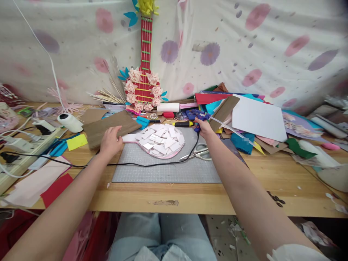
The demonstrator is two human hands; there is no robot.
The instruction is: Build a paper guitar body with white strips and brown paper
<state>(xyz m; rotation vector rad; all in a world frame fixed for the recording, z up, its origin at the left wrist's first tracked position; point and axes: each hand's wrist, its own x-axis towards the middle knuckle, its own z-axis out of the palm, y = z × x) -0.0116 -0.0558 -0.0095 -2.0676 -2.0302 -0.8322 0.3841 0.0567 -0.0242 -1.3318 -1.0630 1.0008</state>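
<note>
My right hand (203,127) is wrapped round the handle of a blue hot glue gun (201,115), and a long translucent glue stick (228,127) sticks out of its back. The black cord (152,165) runs from it leftwards across the mat. A pink paddle-shaped piece (163,156) lies flat on the grey cutting mat (146,175), its round head covered with overlapping white paper pieces (159,139). Beside the end of its handle, my left hand (111,140) is open over the edge of a brown board (114,125), fingers slightly bent, holding nothing I can see.
Scissors (199,152) lie on the mat under the right forearm. At the back stands a red paper guitar (144,79) with pink flowers. Coloured sheets and a white board (258,117) are piled at right. A power strip (27,159) with plugs is at left.
</note>
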